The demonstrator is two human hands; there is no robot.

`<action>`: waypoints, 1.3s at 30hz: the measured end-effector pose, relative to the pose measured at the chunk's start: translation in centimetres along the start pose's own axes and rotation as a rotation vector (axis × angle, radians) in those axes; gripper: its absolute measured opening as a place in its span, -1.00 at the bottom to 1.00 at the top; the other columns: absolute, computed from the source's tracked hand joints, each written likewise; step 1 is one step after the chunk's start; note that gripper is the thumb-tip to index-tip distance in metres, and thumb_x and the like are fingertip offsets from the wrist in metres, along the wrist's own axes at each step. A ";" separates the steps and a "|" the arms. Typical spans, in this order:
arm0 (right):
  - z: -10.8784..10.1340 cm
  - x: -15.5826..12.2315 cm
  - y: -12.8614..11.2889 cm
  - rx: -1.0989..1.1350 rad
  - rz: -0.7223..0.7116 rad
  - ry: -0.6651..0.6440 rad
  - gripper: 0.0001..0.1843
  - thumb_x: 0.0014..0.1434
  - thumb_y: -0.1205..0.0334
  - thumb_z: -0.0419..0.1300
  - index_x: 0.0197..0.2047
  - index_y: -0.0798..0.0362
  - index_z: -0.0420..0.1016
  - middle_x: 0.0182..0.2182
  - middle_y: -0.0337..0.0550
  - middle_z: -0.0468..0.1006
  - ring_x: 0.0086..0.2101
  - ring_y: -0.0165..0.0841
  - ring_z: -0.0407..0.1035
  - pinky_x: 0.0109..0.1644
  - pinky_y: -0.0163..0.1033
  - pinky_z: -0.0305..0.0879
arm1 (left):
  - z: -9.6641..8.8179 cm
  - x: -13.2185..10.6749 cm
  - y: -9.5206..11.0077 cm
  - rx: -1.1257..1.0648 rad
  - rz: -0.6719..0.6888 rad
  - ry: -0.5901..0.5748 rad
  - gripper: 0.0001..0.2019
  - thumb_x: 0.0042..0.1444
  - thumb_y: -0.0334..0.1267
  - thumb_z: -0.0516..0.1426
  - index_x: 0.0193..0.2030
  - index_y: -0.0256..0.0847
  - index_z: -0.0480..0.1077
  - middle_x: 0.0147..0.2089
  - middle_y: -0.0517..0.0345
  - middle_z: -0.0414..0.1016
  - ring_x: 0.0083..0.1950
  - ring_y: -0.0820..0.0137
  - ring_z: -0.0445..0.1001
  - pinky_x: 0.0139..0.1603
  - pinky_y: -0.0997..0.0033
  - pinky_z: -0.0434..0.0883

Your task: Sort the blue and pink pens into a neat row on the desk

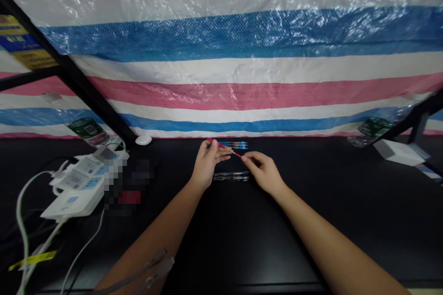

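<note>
1. The striped sheet (pixel 242 37) hangs behind your black table (pixel 346 226).
2. At your left lies a white power strip (pixel 67 205).
3. Your left hand (pixel 203 166) grips the red pen (pixel 220 145) under its thumb, other fingers partly extended, above the table.
4. Your right hand (pixel 266 173) pinches the thin red rod (pixel 237 154) at the pen's end, thumb against forefinger.
5. Dark pens (pixel 231 176) lie nearer you; blue pens (pixel 237 144) lie beyond.

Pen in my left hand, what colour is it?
The pen is pinkish red, seen in the head view, the only one.
</note>
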State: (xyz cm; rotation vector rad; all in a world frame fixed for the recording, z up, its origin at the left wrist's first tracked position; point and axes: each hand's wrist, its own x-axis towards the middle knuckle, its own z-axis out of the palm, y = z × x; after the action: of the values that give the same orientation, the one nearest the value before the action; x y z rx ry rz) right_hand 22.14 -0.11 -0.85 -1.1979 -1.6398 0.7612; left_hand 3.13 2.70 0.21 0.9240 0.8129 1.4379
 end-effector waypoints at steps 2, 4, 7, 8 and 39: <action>0.0 0.0 0.0 0.004 -0.002 0.000 -0.70 0.31 -0.02 0.22 -0.18 0.03 0.62 -0.30 -0.11 0.61 -0.33 -0.26 0.43 -0.23 -0.20 0.31 | 0.1 -0.1 0.1 -0.005 -0.004 -0.002 -0.64 0.26 0.08 0.18 -0.22 -0.18 0.25 -0.28 -0.04 0.67 -0.22 0.22 0.69 -0.18 0.23 0.59; 0.0 0.0 -0.1 0.007 -0.002 -0.002 -0.70 0.31 -0.02 0.21 -0.18 0.03 0.62 -0.30 -0.11 0.62 -0.33 -0.26 0.43 -0.23 -0.19 0.31 | 0.1 -0.1 0.2 -0.007 -0.005 -0.004 -0.65 0.26 0.08 0.18 -0.22 -0.18 0.27 -0.27 -0.04 0.67 -0.21 0.23 0.68 -0.17 0.23 0.59; -0.1 -0.1 -0.2 0.002 0.000 -0.005 -0.69 0.31 -0.02 0.21 -0.19 0.03 0.62 -0.30 -0.10 0.61 -0.33 -0.26 0.42 -0.24 -0.20 0.30 | 0.1 -0.1 0.2 -0.005 -0.012 -0.009 -0.64 0.27 0.09 0.17 -0.23 -0.19 0.28 -0.26 -0.06 0.67 -0.21 0.23 0.68 -0.17 0.23 0.58; -0.1 -0.1 -0.2 -0.002 0.002 -0.006 -0.69 0.31 -0.02 0.21 -0.19 0.04 0.62 -0.31 -0.10 0.61 -0.34 -0.26 0.42 -0.24 -0.20 0.30 | 0.1 -0.1 0.2 -0.004 -0.014 -0.009 -0.64 0.26 0.09 0.17 -0.23 -0.19 0.28 -0.26 -0.06 0.67 -0.21 0.23 0.68 -0.17 0.23 0.58; -0.1 -0.1 -0.3 -0.009 0.021 -0.017 -0.67 0.31 -0.04 0.19 -0.20 0.04 0.61 -0.35 -0.13 0.58 -0.37 -0.29 0.38 -0.28 -0.22 0.27 | 0.1 -0.2 0.3 0.010 -0.025 -0.005 -0.64 0.25 0.09 0.18 -0.24 -0.19 0.30 -0.24 -0.07 0.67 -0.23 0.25 0.67 -0.23 0.32 0.52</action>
State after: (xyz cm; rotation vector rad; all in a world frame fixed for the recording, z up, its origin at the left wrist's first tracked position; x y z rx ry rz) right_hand 22.08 -0.32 -0.57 -1.2196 -1.6490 0.7797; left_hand 3.03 2.47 0.52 0.9211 0.8259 1.4104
